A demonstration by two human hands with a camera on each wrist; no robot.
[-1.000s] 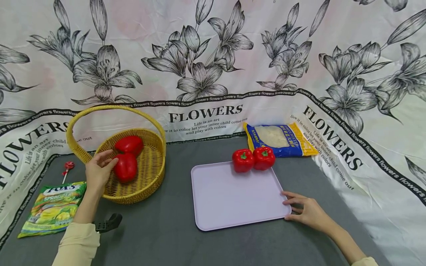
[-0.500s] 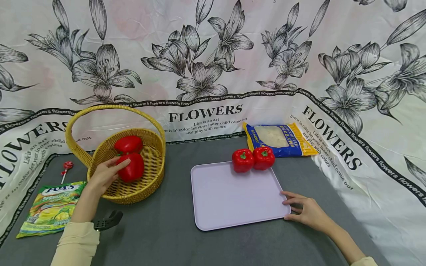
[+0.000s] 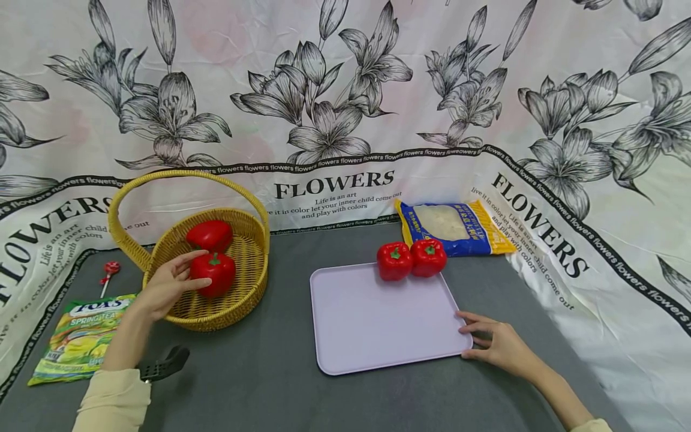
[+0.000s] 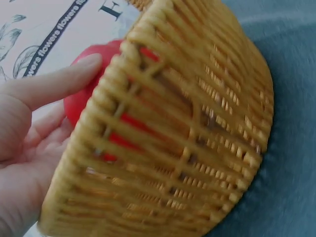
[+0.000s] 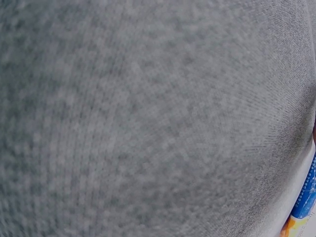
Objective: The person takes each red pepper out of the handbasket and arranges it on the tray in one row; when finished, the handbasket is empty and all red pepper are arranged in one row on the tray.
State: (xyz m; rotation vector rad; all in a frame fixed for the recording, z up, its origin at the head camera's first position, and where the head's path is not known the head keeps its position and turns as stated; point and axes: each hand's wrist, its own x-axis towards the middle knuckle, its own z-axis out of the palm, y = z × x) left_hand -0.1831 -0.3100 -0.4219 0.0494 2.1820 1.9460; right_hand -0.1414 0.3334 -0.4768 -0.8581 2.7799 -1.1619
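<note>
In the head view, my left hand [image 3: 164,285] grips a red bell pepper [image 3: 221,277] with a green stem, inside the yellow wicker basket [image 3: 251,288]. Thumb and fingers lie on opposite sides of it. Behind that pepper lies another smooth red piece [image 3: 210,236], its kind unclear. From the left wrist view, the basket wall [image 4: 163,133] hides much of the held pepper [image 4: 79,106]. My right hand [image 3: 499,345] touches the right edge of a pale lilac tray [image 3: 388,324], its fingers fairly straight. Two red bell peppers [image 3: 394,261] [image 3: 428,258] sit at the tray's far right corner.
A blue and yellow food packet [image 3: 453,227] lies behind the peppers. Left of the basket are a red lollipop [image 3: 110,270] and a green Fox's candy bag [image 3: 81,339]. The tall basket handle [image 3: 189,174] arches overhead. A flower-printed cloth [image 3: 335,90] hangs behind.
My left hand has taken hold of the front pepper and turned it, so its green stem now shows; it has shifted slightly right. The right hand and tray have stayed put.
</note>
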